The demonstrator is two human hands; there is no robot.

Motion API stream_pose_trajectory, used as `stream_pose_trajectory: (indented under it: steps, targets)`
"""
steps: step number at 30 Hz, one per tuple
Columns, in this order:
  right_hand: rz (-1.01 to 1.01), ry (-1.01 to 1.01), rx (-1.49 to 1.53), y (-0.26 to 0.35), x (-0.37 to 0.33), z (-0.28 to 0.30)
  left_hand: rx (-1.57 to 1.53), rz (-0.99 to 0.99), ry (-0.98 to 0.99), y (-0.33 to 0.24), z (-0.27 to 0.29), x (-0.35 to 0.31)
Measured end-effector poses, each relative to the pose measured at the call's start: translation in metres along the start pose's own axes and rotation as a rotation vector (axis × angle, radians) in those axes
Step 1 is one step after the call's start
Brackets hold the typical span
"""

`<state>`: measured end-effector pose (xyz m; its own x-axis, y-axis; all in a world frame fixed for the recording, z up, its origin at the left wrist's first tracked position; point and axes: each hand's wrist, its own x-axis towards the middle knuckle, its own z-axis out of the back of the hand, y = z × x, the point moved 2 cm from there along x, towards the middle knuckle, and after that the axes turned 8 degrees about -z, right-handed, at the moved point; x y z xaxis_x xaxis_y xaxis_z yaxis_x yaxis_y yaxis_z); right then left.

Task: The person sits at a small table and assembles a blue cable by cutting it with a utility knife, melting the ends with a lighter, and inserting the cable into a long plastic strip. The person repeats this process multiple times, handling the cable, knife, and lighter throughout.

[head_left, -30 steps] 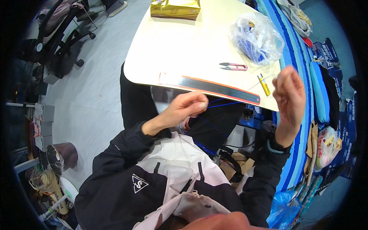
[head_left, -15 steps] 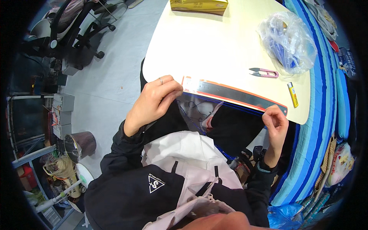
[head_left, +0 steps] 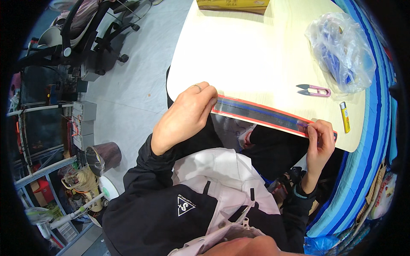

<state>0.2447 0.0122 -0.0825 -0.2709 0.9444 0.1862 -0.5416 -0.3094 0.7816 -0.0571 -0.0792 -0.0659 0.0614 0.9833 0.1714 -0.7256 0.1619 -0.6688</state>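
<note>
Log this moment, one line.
left hand: left end of red-edged strip; right hand: near right end; blue thread: along strip; snips: on table

The right grip [head_left: 320,140] hides part of the red-edged ruler [head_left: 252,116], the view's top cuts off the yellow box [head_left: 232,6], and the blue thread [head_left: 273,114] has ends too fine to trace.

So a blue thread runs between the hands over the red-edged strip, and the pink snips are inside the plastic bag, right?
Not quite: the head view shows the pink snips on the tabletop, outside the plastic bag. The blue thread does run between left hand and right hand, over the red-edged strip.
</note>
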Motion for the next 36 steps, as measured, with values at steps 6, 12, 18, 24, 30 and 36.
stream_pose_trajectory:
  steps: [6, 12, 18, 24, 30, 36]
  targets:
    - [0.047, 0.035, -0.078, 0.010, -0.002, 0.001, 0.036, 0.023, 0.041, 0.001, 0.001, 0.002]
    - [0.082, -0.019, -0.117, 0.009, -0.002, -0.001, 0.026, 0.006, 0.008, 0.003, 0.004, 0.002]
    - [0.084, -0.099, -0.211, -0.002, -0.003, 0.008, 0.089, 0.008, 0.027, 0.004, 0.004, 0.004]
    - [0.061, -0.093, -0.276, -0.014, -0.006, 0.015, 0.109, 0.043, 0.069, 0.007, 0.004, 0.006]
    - [0.020, -0.094, -0.254, -0.014, -0.006, 0.016, 0.134, 0.031, 0.086, 0.005, 0.004, 0.008]
    - [0.022, -0.106, -0.399, -0.007, -0.004, 0.014, 0.109, 0.015, 0.103, 0.005, 0.006, 0.011]
